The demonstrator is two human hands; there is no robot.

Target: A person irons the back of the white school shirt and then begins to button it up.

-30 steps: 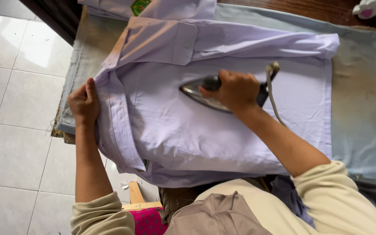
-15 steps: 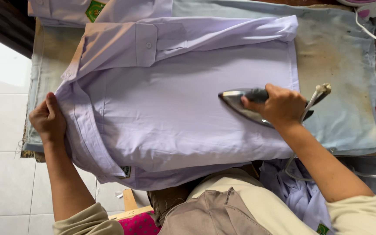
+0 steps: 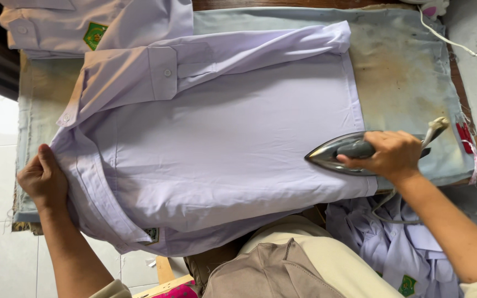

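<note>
Right hand (image 3: pixel 394 155) clamped on iron (image 3: pixel 344 154) handle, table's right edge; left hand (image 3: pixel 43 180) pinches shirt (image 3: pixel 222 143), soft, limp.

Your shirt (image 3: pixel 222 143): pale lilac, plain | your iron (image 3: pixel 340 154): silver sole, dark grey handle | board cover (image 3: pixel 409 72): light blue-grey, brown-stained | folded shirt (image 3: pixel 95 25): lilac, green badge | cord (image 3: pixel 459 44): white, possibly the iron's

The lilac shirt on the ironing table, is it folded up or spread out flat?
Spread flat: the shirt lies open across the padded table, left hand holding its collar end, iron at its hem.
</note>
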